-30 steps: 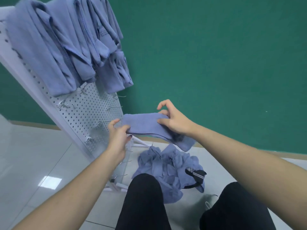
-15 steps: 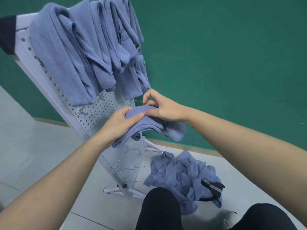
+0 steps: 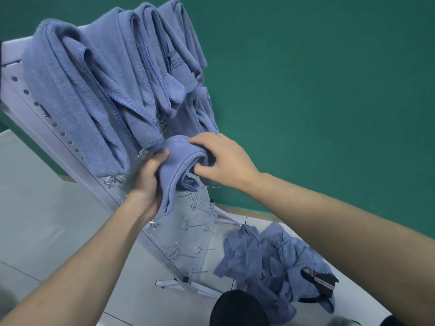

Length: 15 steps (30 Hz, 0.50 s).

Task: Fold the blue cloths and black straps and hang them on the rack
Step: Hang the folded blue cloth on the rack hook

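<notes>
Here, folded blue cloth (image 3: 179,161) held against the white pegboard rack (image 3: 188,222), just below the hung cloths (image 3: 106,90). Left hand (image 3: 146,180) grips its lower fold; right hand (image 3: 221,158) pinches the upper edge. Unfolded cloth pile (image 3: 266,262) with a black strap (image 3: 320,282) lies on the floor, right of the rack.

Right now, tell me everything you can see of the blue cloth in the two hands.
The folded cloth is plain blue, soft like terry or fleece, doubled over into an arch. The left hand grips its left side, whose end hangs down; the right hand holds the right side with fingers curled under the fold. It is held up against the white pegboard rack, just below the cloths already hanging there. Whether it sits on a hook cannot be seen.
</notes>
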{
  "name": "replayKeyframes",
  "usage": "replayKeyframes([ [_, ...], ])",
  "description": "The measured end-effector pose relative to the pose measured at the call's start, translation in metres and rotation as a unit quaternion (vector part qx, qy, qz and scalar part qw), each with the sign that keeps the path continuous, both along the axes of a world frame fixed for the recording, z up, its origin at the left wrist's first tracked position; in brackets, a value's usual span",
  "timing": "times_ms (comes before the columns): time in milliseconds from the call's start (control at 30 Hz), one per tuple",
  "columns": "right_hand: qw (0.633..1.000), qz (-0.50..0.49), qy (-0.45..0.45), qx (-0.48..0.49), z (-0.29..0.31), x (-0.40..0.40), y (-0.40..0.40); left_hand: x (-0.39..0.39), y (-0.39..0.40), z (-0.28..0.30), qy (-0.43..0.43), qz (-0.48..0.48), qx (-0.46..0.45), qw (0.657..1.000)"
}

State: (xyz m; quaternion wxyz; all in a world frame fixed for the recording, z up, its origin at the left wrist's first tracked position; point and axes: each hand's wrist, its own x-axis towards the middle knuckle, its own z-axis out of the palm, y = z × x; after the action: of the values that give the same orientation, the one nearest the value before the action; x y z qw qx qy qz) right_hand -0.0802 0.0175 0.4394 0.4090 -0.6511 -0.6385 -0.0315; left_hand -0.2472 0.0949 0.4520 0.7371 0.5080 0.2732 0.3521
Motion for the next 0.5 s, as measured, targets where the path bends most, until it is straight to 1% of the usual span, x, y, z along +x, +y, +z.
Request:
replayKeyframes([
  [100, 0.998, 0.012, 0.033, -0.043, 0.005, -0.003, 0.004, 0.002, 0.002, 0.004, 0.002, 0.045, 0.056, 0.997],
  [167, 0.996, 0.005, 0.082, -0.023, 0.007, -0.004, 0.009, 0.004, -0.001, 0.007, 0.023, 0.074, 0.103, 0.992],
  [233, 0.986, 0.012, 0.168, -0.004, 0.010, -0.006, 0.016, 0.007, 0.001, 0.007, 0.071, 0.131, 0.174, 0.973],
  [300, 0.971, 0.023, 0.239, 0.007, 0.013, -0.008, 0.021, 0.011, 0.003, 0.007, 0.121, 0.190, 0.238, 0.945],
  [367, 0.968, 0.023, 0.248, 0.034, 0.016, -0.011, 0.025, 0.015, 0.004, 0.007, 0.149, 0.209, 0.272, 0.927],
  [500, 0.964, 0.040, 0.258, 0.051, 0.023, -0.012, 0.033, 0.018, 0.012, 0.005, 0.155, 0.193, 0.269, 0.931],
])
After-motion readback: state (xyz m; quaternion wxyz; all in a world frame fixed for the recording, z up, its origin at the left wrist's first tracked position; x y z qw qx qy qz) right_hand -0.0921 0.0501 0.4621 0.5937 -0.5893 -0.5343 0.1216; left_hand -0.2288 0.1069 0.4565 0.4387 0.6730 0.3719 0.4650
